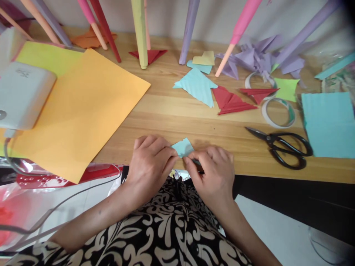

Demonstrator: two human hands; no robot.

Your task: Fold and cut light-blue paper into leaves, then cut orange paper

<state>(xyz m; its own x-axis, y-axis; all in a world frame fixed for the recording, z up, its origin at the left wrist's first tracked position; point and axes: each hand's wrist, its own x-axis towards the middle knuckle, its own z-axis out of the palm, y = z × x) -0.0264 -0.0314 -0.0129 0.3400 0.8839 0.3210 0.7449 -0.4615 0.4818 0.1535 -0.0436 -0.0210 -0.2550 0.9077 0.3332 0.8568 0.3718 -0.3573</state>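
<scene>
Both closed, left hand point(151, 159), right hand point(215, 168), pinching blue paper point(183, 147)

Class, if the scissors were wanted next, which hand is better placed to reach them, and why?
Probably the right hand: the scissors lie on its side, with the left hand farther off. Both hands are at the small blue paper.

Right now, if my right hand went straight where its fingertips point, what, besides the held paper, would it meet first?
Probably your left hand, at the other side of the small blue paper, though depth is unclear.
</scene>
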